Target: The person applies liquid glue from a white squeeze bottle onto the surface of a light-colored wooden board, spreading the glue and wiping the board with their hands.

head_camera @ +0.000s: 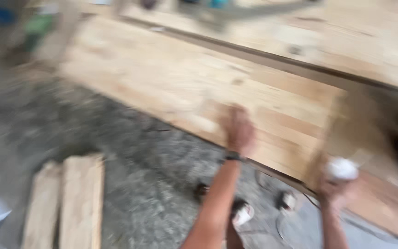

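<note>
The picture is blurred by motion. A large pale wooden panel [176,78] of glued strips lies across the middle of the head view. My left hand [238,129] rests flat on its near edge, with a dark band at the wrist. My right hand [337,186] is at the panel's right end, closed around a small white object [342,168] whose kind I cannot make out.
A second wooden panel [360,41] lies beyond the first, with a dark gap between them. Two short planks [67,203] lie on the grey concrete floor [139,157] at lower left. My feet in sandals [242,212] show below the panel. A blurred tool [217,11] sits at the top.
</note>
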